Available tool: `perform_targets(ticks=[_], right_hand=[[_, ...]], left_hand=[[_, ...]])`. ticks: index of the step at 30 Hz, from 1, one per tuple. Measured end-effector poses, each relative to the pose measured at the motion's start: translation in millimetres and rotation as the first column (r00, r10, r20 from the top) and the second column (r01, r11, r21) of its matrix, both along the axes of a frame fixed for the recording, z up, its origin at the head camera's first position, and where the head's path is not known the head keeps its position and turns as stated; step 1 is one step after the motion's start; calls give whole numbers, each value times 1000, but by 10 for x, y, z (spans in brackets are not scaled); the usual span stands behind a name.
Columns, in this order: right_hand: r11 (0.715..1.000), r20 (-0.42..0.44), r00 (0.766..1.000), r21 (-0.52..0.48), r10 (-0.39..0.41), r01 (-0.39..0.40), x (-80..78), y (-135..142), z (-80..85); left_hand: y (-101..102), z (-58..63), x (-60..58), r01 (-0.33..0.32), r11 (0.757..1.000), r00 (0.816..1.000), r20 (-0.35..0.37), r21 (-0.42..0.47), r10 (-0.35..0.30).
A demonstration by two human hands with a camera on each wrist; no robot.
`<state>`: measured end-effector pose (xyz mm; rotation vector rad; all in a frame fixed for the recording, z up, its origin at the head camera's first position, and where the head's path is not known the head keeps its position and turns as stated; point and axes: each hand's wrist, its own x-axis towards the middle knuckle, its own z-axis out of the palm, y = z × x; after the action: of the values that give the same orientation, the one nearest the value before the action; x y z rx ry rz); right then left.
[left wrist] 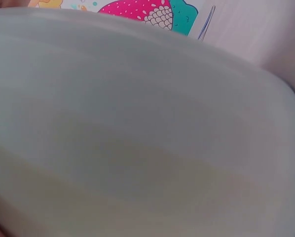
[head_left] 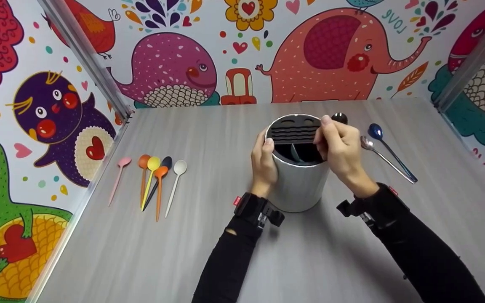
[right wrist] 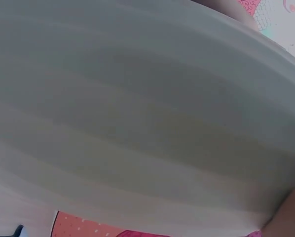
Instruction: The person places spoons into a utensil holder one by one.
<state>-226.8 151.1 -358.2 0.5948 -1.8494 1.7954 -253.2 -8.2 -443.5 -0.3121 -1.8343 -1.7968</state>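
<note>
Presently grips silver-grey metallic cylinder (head_left: pixel 299 189) with left hand (head_left: pixel 263 164), cannot confirm right hand (head_left: pixel 340 147) grasp, risks tipping under uneven pressure.

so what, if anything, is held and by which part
Left hand: the canister, by its upper left side. Right hand: cannot tell whether it holds anything.

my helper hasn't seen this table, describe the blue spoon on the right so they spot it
Start at the big grey canister. To its right, the blue spoon lies beside a silvery spoon, the two nearly meeting at one end. It is the outer one, set apart by its glossy dark-blue colour.
</note>
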Motion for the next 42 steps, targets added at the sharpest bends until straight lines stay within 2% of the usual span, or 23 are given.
perform_targets(ticks=[4,7,12,16,23,29,36,42], right_hand=[[999,-29,1000,-46,5,-6,3,-12,-54],[999,-81,997,-40,-16,12,-1,-37,-98],[996,-241,967,22,-80,88,-15,-68,-194],[995,-301,950,25,-87,99,-33,-70,-239],[998,-321,945,-18,-63,60,-5,-63,-230],[998,-299,954,-69,-27,7,35,-24,-225],[995,-284,958,-100,-25,-4,56,84,-211],[972,-274,961,-231,-33,-33,49,221,-56]], left_hand=[[-5,1,5,-8,1000,1000,1,-7,8],[-5,0,5,-8,1000,1000,-3,-4,8],[-8,-6,-4,-10,1000,1000,1,-4,10],[-15,-11,-14,-11,1000,1000,-16,-2,11],[-6,-3,-25,-2,1000,1000,-13,1,2],[-18,-6,-24,-3,1000,1000,-2,5,3],[-4,-6,-20,1,1000,1000,-11,9,-1],[-4,-9,-21,12,1000,1000,-13,25,-12]])
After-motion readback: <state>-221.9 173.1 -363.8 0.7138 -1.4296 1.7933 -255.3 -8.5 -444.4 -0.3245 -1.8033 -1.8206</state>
